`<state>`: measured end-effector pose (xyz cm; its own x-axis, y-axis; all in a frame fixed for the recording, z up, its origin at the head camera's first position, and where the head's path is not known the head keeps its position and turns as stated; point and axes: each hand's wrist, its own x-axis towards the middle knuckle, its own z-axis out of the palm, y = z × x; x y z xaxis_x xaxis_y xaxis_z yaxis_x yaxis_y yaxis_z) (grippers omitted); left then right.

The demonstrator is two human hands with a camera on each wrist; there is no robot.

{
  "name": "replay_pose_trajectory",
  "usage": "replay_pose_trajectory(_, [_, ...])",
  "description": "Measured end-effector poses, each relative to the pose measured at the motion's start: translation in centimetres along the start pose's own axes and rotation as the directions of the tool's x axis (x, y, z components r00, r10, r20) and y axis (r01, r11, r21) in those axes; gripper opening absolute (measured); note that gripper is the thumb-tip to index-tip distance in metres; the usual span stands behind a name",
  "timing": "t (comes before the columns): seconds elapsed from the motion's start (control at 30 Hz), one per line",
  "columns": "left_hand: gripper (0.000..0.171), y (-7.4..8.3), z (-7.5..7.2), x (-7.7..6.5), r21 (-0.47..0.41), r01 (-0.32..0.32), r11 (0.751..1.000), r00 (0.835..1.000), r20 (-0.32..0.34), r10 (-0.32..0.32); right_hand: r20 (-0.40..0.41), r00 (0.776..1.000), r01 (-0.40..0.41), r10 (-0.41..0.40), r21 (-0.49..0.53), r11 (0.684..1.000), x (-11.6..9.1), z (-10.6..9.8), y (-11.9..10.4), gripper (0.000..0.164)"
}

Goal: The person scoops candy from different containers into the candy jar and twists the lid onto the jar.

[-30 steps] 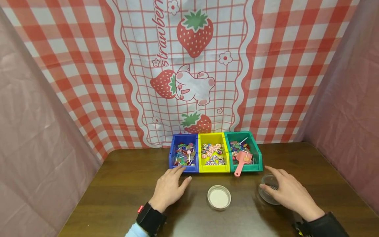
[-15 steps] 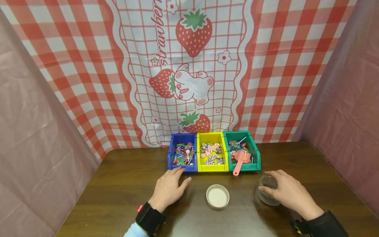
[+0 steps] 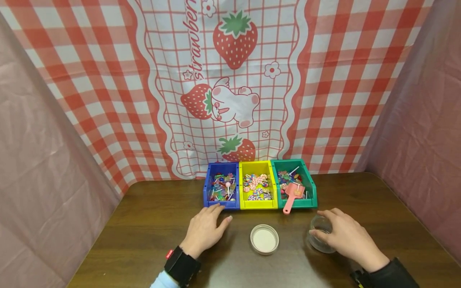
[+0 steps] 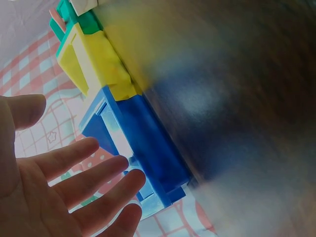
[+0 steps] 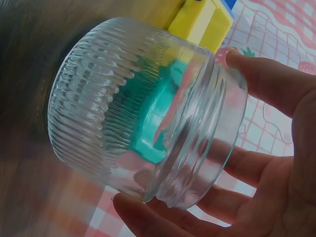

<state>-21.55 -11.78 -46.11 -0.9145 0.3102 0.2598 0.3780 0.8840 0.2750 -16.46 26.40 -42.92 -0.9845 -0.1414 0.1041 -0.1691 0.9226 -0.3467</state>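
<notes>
My right hand (image 3: 347, 238) grips a clear glass jar (image 3: 321, 236) near its mouth, thumb on one side and fingers on the other. The right wrist view shows the jar (image 5: 113, 98) with ribbed walls, a threaded neck and nothing inside. My left hand (image 3: 203, 230) has its fingers spread, fingertips right at the front of the blue bin (image 3: 221, 206). A round lid (image 3: 264, 239), white inside, lies upturned on the table between the hands. In the left wrist view, the left hand's palm (image 4: 49, 192) holds nothing.
Joined to the blue bin are a yellow bin (image 3: 259, 205) and a green bin (image 3: 312, 192), all with small colourful candy-like pieces. A pink scoop (image 3: 293, 196) leans over the green bin's front edge. A checked strawberry cloth (image 3: 234, 100) hangs behind the brown table (image 3: 151, 224).
My right hand and the glass jar have shifted a little left, closer to the lid. My left hand stays at the blue bin.
</notes>
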Motion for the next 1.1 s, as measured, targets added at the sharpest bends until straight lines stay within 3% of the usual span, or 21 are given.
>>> replay_pose_trajectory(0.23, [0.054,0.0,0.0,0.0,0.0,0.004,1.0,1.0,0.008,-0.004,0.033,0.999,-0.008,0.008,0.002,1.0,-0.2,0.1,-0.9,0.073])
replay_pose_trajectory(0.77, [0.054,-0.1,0.2,0.1,-0.003,0.006,1.0,1.0,0.018,-0.006,-0.004,0.998,0.055,-0.055,-0.004,0.998,-1.0,1.5,-3.4,0.065])
replay_pose_trajectory(1.1, [0.055,-0.1,0.1,0.0,-0.002,0.003,1.0,1.0,0.021,-0.003,0.027,0.997,0.067,-0.067,-0.006,0.998,-1.5,2.4,-5.2,0.067])
